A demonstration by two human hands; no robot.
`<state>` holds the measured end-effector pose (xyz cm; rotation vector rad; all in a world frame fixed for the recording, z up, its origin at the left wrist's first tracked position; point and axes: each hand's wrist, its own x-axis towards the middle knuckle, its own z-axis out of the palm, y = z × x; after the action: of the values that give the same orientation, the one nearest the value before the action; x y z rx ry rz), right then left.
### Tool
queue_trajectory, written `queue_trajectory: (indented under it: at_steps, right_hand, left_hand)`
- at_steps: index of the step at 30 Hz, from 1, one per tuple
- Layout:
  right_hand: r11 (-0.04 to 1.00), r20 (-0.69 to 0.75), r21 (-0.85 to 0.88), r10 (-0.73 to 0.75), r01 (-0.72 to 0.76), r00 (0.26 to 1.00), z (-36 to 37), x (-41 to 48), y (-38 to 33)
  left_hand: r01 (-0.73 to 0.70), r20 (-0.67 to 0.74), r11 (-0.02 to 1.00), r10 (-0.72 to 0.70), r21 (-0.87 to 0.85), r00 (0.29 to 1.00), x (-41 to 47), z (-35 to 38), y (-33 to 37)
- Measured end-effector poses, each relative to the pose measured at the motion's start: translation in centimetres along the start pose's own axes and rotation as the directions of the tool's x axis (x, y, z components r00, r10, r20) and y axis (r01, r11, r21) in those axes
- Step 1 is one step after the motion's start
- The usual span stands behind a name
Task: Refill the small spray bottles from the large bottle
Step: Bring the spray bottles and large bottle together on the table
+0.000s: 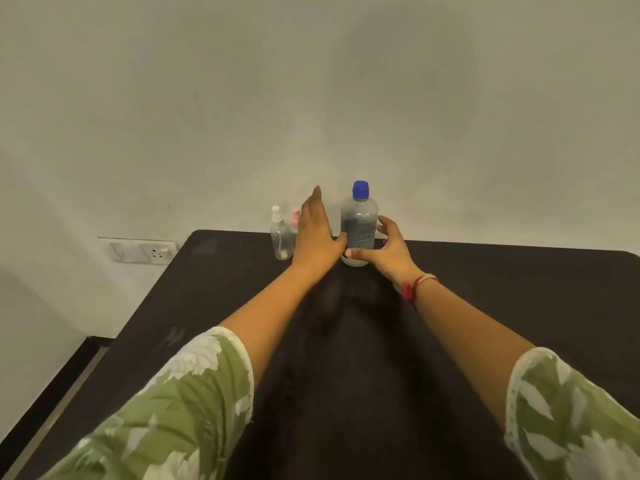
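The right hand (388,252) curls round the blue-capped large bottle (360,223), the left hand (315,233) flat-fingered beside it; a firm, upright lift should spare the spray bottles (281,237).

No text, label or number is legible on anything here.

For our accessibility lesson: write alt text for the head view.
A right hand curls round a large blue-capped bottle on a dark table. The open left hand beside it partly hides a pink-topped spray bottle; a white-topped spray bottle stands further left.
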<state>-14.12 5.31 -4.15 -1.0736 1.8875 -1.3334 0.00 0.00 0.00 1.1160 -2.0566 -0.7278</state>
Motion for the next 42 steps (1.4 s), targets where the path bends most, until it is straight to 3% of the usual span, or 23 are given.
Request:
queue_trajectory:
  at_steps: [5, 15, 28, 37, 42]
  right_hand:
    - [0.999, -0.013, 0.039, -0.036, 0.036, 0.999, 0.4, 0.5, -0.2]
    - [0.996, -0.077, -0.009, -0.089, 0.089, 0.993, 0.1, -1.1, -0.7]
    - [0.992, -0.098, -0.09, -0.093, 0.085, 0.991, -3.0, -9.4, -0.7]
    - [0.986, -0.078, -0.157, -0.069, 0.056, 0.995, -5.9, -17.4, 0.3]
    - [0.987, -0.096, -0.151, -0.063, 0.048, 0.993, -6.7, -21.2, 1.0]
  left_hand:
    - [0.024, -0.007, 0.999, -0.024, -0.035, 1.0, 0.0, 0.4, 0.1]
    - [0.119, -0.131, 0.987, -0.103, 0.112, 0.986, -0.3, 0.1, 0.3]
    - [-0.08, 0.019, 0.995, 0.079, 0.055, 0.997, -5.7, -1.5, 2.0]
    - [-0.325, 0.143, 0.944, 0.314, 0.06, 0.939, -12.0, -4.1, 4.2]
    - [-0.347, 0.175, 0.938, 0.34, 0.008, 0.924, -15.3, -5.2, 4.2]
